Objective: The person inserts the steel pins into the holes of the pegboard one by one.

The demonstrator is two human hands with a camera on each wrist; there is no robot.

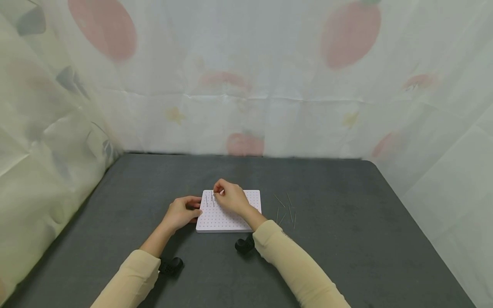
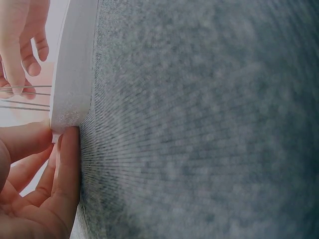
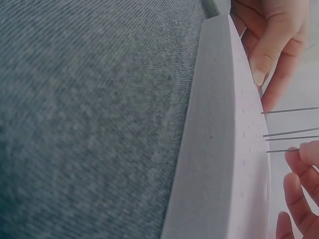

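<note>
On grey table [image 1: 366, 214], pinching an upright pin [image 3: 283, 150] with the nearer right hand [image 1: 232, 197]; gripping board [image 1: 227, 220] by left edge with left hand [image 1: 180, 211].

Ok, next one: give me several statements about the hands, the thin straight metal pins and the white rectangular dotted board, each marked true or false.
1. The right hand pinches a thin straight metal pin. True.
2. The left hand rests on loose pins. False: it holds the left edge of the white rectangular dotted board.
3. Loose pins lie right of the board. True.
4. The table is bright red. False: it is dark grey.
</note>
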